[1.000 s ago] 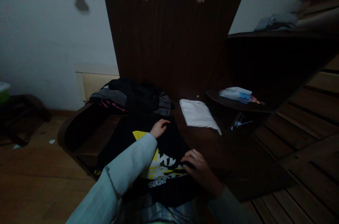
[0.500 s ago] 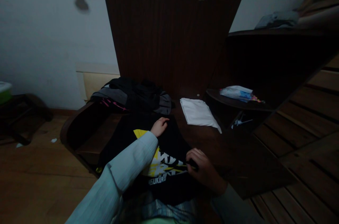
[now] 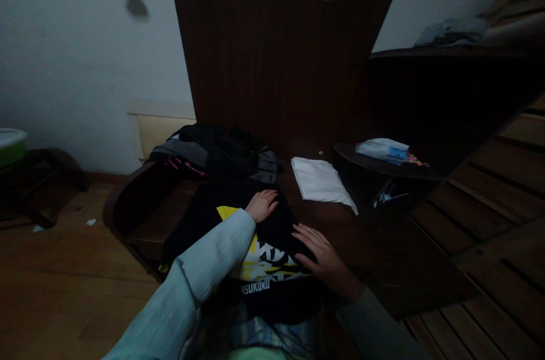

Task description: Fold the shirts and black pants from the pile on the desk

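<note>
A black T-shirt (image 3: 281, 303) with a yellow and white print lies spread on the dark wooden surface in front of me. Across it reaches my left hand (image 3: 261, 205), resting near the far part of the cloth with its fingers stretched out. My right hand (image 3: 321, 258) lies on the right edge of the shirt, fingers extended and apart, gripping nothing. The left sleeve covers part of the print.
Behind the shirt is a heap of dark clothes (image 3: 221, 153). A folded white cloth (image 3: 319, 179) lies to its right. A plastic packet (image 3: 383, 150) sits on the low corner shelf (image 3: 353, 157). At far left, a green tub (image 3: 12, 150) stands on a dark stool (image 3: 51, 167).
My right hand has let go of the shirt's right edge and its fingers have opened flat over it. My left hand's fingers have straightened. The view has shifted slightly.
</note>
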Motion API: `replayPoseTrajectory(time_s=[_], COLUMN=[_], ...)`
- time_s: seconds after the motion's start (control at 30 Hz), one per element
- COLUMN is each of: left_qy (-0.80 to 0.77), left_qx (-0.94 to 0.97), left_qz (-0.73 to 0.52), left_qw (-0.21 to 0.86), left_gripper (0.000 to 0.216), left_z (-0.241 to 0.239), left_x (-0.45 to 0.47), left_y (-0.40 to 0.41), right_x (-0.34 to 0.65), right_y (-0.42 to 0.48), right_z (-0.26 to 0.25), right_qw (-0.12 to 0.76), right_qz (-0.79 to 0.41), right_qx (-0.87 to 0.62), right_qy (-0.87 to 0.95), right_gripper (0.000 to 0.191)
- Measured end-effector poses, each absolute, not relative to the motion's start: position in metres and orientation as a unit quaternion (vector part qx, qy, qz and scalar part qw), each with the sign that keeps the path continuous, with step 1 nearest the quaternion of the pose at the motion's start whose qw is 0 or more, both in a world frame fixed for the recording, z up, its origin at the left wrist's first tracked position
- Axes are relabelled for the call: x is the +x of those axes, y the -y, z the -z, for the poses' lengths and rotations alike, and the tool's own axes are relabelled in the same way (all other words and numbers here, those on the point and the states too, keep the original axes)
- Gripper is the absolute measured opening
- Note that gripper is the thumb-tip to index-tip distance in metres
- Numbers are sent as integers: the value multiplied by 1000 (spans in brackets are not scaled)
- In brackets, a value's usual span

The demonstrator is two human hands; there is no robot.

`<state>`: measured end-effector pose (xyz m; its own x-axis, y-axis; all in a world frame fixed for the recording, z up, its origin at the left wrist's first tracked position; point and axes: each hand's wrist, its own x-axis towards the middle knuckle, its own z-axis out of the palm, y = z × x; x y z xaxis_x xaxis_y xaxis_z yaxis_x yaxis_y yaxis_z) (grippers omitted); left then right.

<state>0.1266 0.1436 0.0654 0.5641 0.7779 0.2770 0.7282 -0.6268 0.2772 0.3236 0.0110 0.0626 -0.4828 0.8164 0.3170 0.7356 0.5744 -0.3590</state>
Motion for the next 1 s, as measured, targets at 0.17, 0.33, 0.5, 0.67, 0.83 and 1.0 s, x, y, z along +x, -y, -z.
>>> replayPoseTrajectory(time_s=[0.17, 0.33, 0.5, 0.67, 0.83, 1.0], left_qy=[-426, -456, -499, -478, -480, -503], left_qx=[882, 861, 843, 855, 861, 847], left_qz=[-157, -174, -87, -75, -40, -36], left_qw=[124, 145, 179, 187, 166, 169], left_gripper=[40, 42, 52, 46, 35, 38], left_z=[-63, -80, -93, -91, -96, -113], left_x=[124, 108, 91, 89, 92, 68], left_y=[-154, -155, -135, -124, -116, -111], right_x=[326, 327, 326, 326, 328, 327], right_y=[-14, -15, -15, -16, -17, -17], right_z=[-49, -46, -43, -44, -43, -45], right_qw=[201, 214, 238, 230, 227, 233], right_qz=[-86, -82, -75, -80, -86, -98], right_qx=[-478, -471, -469, -471, -472, -473], right_qy=[851, 852, 847, 848, 847, 844], right_gripper=[42, 40, 39, 39, 40, 40])
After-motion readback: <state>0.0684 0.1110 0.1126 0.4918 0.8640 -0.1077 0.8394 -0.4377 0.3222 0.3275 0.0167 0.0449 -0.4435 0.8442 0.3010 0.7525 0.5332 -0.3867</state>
